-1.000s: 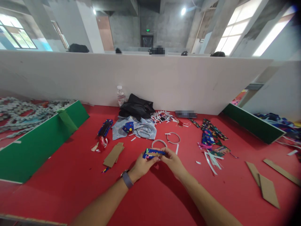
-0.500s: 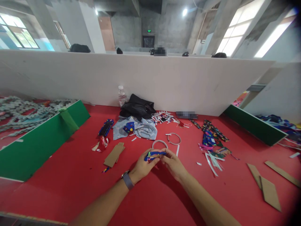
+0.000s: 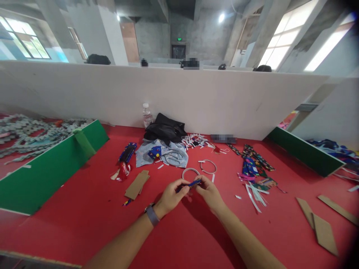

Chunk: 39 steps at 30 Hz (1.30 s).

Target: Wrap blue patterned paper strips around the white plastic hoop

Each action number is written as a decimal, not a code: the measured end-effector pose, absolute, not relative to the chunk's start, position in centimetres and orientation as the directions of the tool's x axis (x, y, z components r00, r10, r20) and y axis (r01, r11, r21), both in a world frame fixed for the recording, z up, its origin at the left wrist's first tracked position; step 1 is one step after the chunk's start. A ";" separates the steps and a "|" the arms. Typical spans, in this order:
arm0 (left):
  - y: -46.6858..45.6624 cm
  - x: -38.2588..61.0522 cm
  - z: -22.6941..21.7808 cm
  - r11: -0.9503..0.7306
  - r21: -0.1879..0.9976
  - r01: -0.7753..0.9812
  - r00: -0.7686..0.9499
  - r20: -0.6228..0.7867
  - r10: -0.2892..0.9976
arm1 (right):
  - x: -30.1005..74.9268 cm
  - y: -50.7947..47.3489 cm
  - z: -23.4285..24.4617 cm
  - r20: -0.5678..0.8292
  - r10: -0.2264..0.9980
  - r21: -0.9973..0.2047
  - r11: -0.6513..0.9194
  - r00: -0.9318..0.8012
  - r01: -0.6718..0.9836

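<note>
1. The left hand (image 3: pixel 174 194), with a watch (image 3: pixel 152 215) at its wrist, has its fingers closed on the left end of a small blue piece of cloth (image 3: pixel 194 183).
2. The right hand (image 3: pixel 208 192) pinches the right end of that piece between thumb and fingers.
3. The cloth is between the two hands, above the middle of the red table (image 3: pixel 168 239); the fingers hide much of it.
4. Just beyond the hands lies a white ring (image 3: pixel 190 169), with a second ring (image 3: pixel 215 164) farther to the right.
5. Left of the hands are overlapping brown cardboard pieces (image 3: pixel 137 185).
6. On the far side, a light blue cloth (image 3: pixel 140 158) lies in front of a black bundle (image 3: pixel 165 129), beside a bottle (image 3: pixel 147 116).
7. To the right lie patterned fabric strips (image 3: pixel 249 166) and, nearer, thin white strips (image 3: pixel 255 196).
</note>
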State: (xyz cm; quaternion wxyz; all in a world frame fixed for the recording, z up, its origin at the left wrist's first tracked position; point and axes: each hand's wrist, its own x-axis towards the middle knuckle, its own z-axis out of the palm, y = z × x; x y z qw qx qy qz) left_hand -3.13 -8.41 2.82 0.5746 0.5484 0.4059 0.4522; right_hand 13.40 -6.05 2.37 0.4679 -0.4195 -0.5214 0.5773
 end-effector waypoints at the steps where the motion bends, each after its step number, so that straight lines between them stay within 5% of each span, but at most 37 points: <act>1: -8.3 -3.0 2.7 0.030 0.994 -0.109 0.272 0.001 0.962 | 13.4 -6.1 2.4 0.019 0.980 -0.998 0.006 -0.199 -0.065; 7: -7.9 -2.8 2.1 0.211 0.936 -0.283 0.367 -0.098 0.925 | 13.1 -6.1 2.3 0.066 0.983 -0.998 0.068 -0.174 0.010; 15: -7.7 -2.7 1.7 0.230 0.879 -0.418 0.395 -0.052 0.917 | 13.0 -6.0 2.4 0.169 0.981 -0.965 0.144 0.098 0.220; 39: -8.0 -2.7 1.7 0.102 0.944 -0.314 0.385 0.029 0.922 | 13.1 -6.4 2.2 0.071 0.997 -0.974 0.064 0.027 0.218</act>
